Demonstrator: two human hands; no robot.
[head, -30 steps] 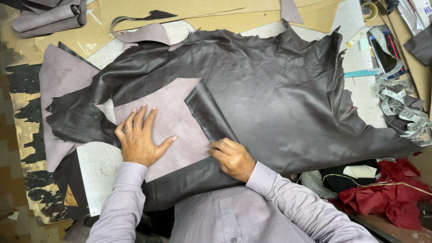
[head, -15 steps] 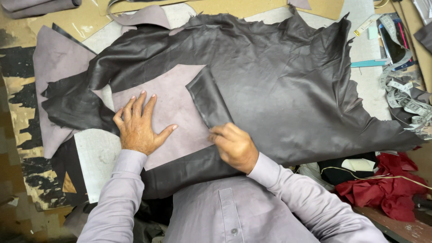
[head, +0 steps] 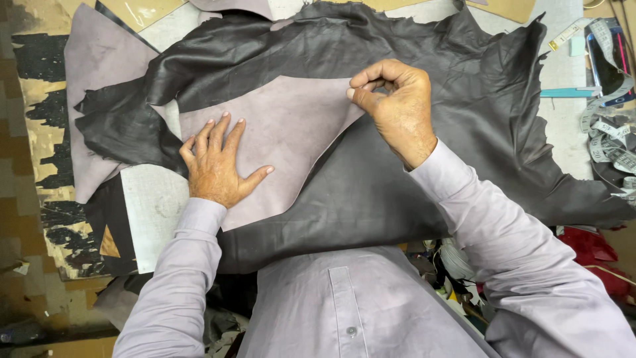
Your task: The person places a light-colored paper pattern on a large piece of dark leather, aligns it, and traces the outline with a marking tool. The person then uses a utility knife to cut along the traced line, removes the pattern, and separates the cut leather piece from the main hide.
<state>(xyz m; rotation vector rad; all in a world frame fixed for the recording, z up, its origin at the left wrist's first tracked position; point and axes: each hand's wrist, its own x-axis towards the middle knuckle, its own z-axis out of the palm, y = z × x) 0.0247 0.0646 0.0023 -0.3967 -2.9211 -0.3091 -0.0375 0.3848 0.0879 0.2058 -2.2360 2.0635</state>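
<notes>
Leather fills the view: the left hand (head: 217,167) lies flat, fingers spread, on the pale mauve suede flap (head: 285,132) of the dark grey hide (head: 411,192), while the right hand (head: 396,106) pinches that flap's far corner. A hard tug could crease or tear the edge. No containers show; a measuring tape (head: 606,132) lies right of the right hand.

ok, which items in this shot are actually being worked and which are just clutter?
In hand:
- dark leather hide, spread across the table
- its folded-over flap, pale underside up
- left hand, pressed flat on the flap
- right hand, pinching the flap's edge

Lying about:
- measuring tape, right edge
- red cloth, lower right
- pale leather piece, upper left, under the hide
</notes>
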